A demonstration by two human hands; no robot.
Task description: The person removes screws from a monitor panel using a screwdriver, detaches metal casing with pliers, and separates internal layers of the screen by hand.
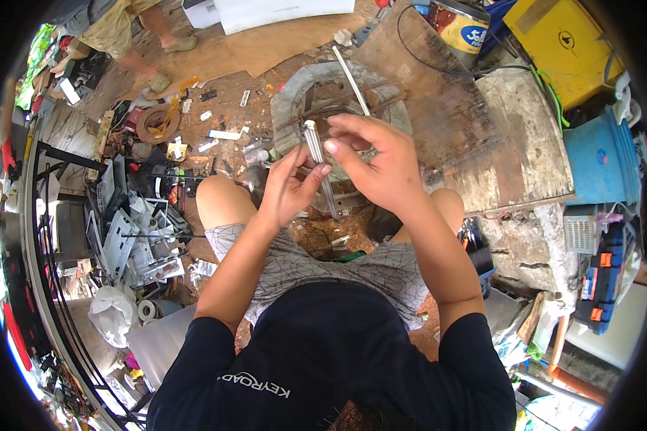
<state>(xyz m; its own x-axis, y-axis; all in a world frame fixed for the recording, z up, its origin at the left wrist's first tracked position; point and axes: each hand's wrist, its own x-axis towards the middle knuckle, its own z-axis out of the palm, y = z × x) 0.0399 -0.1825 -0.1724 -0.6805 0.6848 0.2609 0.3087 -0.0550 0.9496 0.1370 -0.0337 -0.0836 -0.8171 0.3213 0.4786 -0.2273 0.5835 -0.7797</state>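
In my left hand (pixel 292 183) is a slim silvery bundle of metal rods (pixel 314 144), gripped around its middle and tilted with the top end away from me. The lower end of the bundle points down between my knees. My right hand (pixel 376 154) is just right of its upper part, thumb and fingers apart. The thumb tip is close against the rods; whether it touches them I cannot tell. Beyond my hands, a light metal tube (pixel 351 80) leans across a round grey stone or concrete ring (pixel 291 90) with rusty bars in it.
Metal and plastic scrap (pixel 140 237) lies heaped on the left beside a black metal frame (pixel 43 215). A worn wooden board (pixel 474 136) is at the right, with a blue bucket (pixel 600 161) and yellow box (pixel 564 43) beyond. Another person's legs (pixel 140 43) stand at the far left.
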